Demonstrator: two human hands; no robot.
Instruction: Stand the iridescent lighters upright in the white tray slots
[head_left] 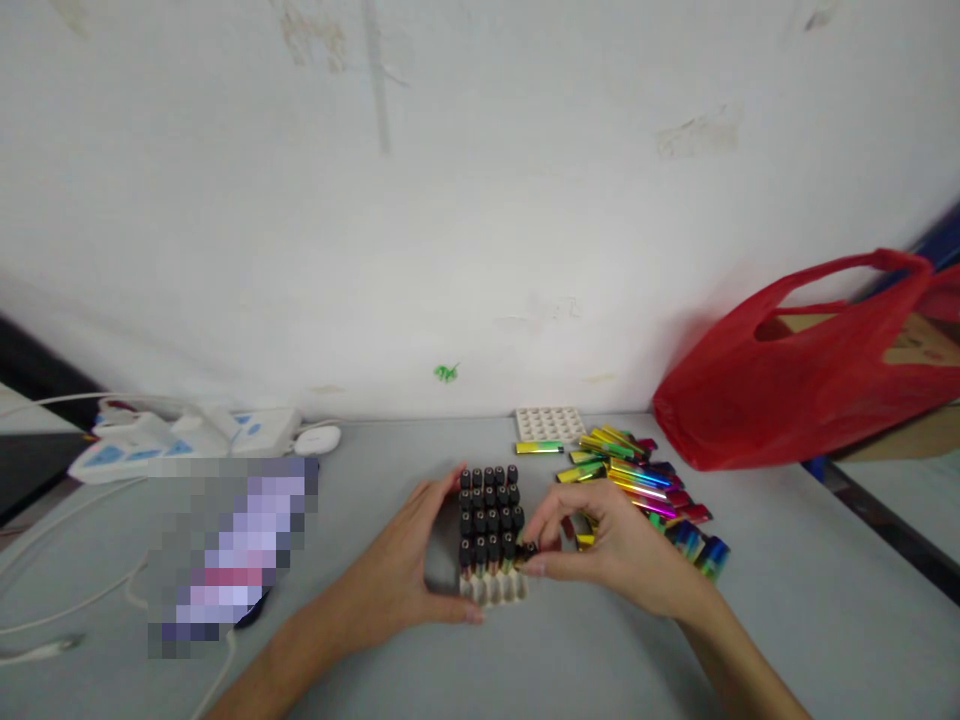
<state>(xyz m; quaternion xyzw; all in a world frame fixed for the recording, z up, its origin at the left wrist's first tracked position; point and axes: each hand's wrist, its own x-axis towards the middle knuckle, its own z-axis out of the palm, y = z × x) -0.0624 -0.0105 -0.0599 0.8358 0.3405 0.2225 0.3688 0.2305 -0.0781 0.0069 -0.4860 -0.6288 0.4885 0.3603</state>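
A beige moulded tray [493, 592] stands on the table in front of me, with several rows of upright black-topped tubes [491, 522] in its cells. Its nearest row of cells is bare. My left hand [401, 560] spans the tray's left side, thumb at the front edge and fingertips by the back left corner. At the tray's front right, my right hand [604, 535] pinches one black-topped tube [529, 549] between thumb and fingers; its lower part is hidden. Beside and behind that hand lies a loose pile of shiny coloured tubes [637, 480], partly covered by it.
A second beige tray [550, 424] lies by the wall, with a single yellow-green tube [538, 448] before it. On the right slumps a red bag [795, 370]. A power strip [187, 440], a white earbud case [317, 440], cables and a pixelated phone-like object [240, 545] occupy the left.
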